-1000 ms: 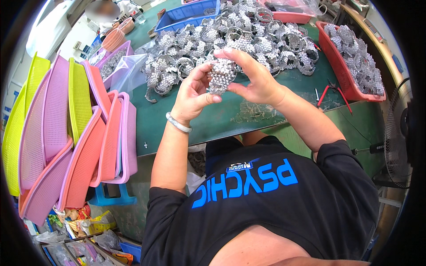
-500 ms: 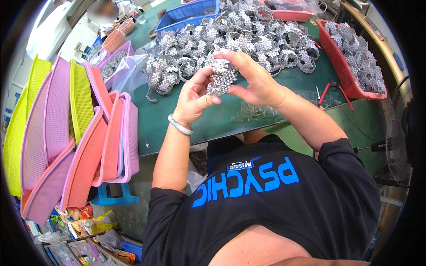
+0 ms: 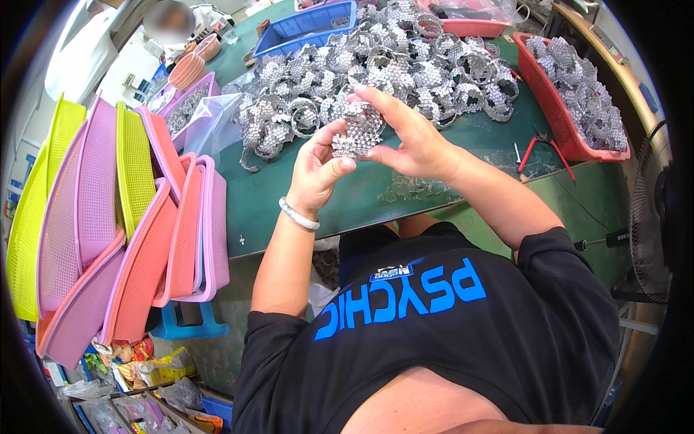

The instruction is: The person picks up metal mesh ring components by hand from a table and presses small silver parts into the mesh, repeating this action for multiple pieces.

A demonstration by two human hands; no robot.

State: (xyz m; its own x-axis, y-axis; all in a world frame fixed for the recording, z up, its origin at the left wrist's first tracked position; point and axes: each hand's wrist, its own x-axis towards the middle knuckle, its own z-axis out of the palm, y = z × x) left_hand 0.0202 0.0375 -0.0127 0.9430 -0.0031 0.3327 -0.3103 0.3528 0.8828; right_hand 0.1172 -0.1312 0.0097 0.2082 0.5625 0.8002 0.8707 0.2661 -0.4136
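Observation:
Between my two hands, above the table's near part, is a silvery curved metal piece with a honeycomb-like surface [image 3: 359, 134]. My left hand [image 3: 316, 160] grips its left side, fingers behind and thumb in front. From the right, my right hand [image 3: 412, 141] holds it with thumb low and fingers at the top. Some fingertips are hidden behind the piece. Just beyond my hands lies a large heap of similar silvery ring-shaped pieces [image 3: 434, 69].
Red-handled pliers [image 3: 530, 153] lie on the green table [image 3: 347, 206]. A red basket of similar pieces [image 3: 531, 72] stands at the right. A blue bin [image 3: 264, 43] is at the back. Colourful baskets [image 3: 141, 239] lean in a stack at left; a fan [image 3: 647, 217] stands far right.
The metal piece has turned in my hands, so that its curved, ring-like opening now shows more. My left hand has shifted slightly to the right and down.

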